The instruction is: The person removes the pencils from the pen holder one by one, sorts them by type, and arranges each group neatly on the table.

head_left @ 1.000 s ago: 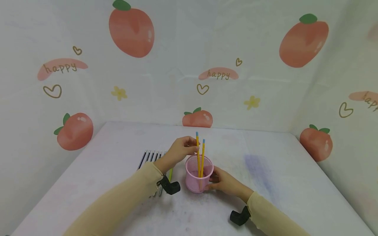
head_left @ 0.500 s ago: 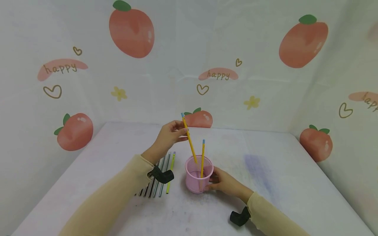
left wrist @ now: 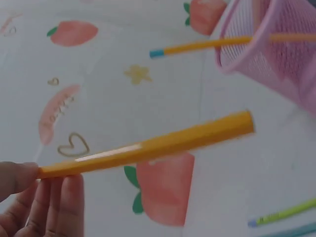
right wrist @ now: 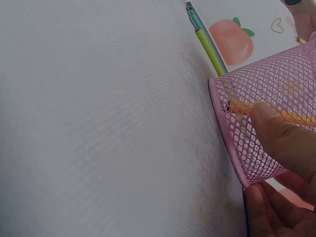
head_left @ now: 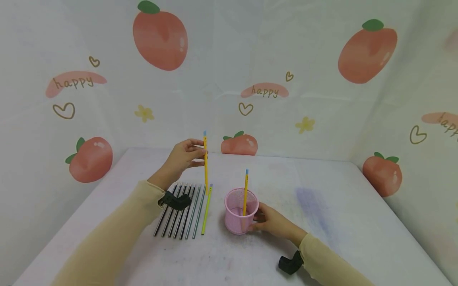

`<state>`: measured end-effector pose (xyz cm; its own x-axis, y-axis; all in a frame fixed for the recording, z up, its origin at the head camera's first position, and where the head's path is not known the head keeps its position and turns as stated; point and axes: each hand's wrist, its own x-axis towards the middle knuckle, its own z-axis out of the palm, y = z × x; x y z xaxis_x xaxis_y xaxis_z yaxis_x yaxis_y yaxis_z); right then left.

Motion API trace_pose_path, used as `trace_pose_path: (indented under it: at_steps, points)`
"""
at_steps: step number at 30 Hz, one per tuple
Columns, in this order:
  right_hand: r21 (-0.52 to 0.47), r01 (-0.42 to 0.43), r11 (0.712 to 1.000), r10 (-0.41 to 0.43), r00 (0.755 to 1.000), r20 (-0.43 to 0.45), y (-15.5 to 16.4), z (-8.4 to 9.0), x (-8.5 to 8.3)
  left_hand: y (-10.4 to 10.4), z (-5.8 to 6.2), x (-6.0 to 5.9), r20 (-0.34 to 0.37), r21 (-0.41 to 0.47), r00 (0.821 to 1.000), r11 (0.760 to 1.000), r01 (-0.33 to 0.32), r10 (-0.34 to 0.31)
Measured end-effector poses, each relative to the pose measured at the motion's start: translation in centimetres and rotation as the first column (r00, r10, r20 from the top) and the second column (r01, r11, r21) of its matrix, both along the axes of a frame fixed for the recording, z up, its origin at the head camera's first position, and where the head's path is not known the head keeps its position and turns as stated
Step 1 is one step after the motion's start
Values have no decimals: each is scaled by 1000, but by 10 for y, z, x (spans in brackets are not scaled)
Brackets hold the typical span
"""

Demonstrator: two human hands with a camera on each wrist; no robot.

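Observation:
A yellow pencil (head_left: 205, 171) with a blue end stands near upright in the air, pinched by my left hand (head_left: 182, 158) above the row of pencils. In the left wrist view its plain flat end (left wrist: 242, 124) points away from the fingers. My right hand (head_left: 273, 223) holds the side of a pink mesh pen holder (head_left: 236, 222), thumb and fingers around its lower wall in the right wrist view. Inside the holder leans another yellow pencil (head_left: 245, 194), blue end up.
Left of the holder, several dark pencils (head_left: 175, 216) lie side by side on the white table (head_left: 286, 178). Blue-green ones (head_left: 198, 212) and a yellow-green pencil (head_left: 206, 210) lie at the row's right end. A fruit-patterned cloth (head_left: 211, 47) hangs behind.
My left hand has drawn the yellow pencil up out of the pen holder and carried it left, over the row. The right hand stays on the holder.

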<state>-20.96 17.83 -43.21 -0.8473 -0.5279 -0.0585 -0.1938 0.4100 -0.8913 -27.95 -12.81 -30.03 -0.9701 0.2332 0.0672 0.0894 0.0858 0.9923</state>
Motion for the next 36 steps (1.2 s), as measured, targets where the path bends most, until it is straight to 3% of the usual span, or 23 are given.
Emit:
trace_pose_path:
  at_steps: [6,10,17,25,36]
  points:
    - [-9,-8,1000,8,1000,-1,0,-1,0,-28,-15,-5,34,-194,999,981,-16,23]
    - [-15,-10,1000,10,1000,4,0,0,1,-45,-28,-7,74,-256,996,966,-32,52]
    - [-12,-4,1000,4,1000,13,-1,0,0,-69,-45,-5,134,-318,986,947,-51,98]
    - [-17,-5,1000,5,1000,10,-2,-1,-1,-83,-60,-3,179,-362,973,929,-73,146]
    - [-13,-1,1000,1,1000,17,-1,0,0,-99,-81,1,238,-466,950,882,-70,200]
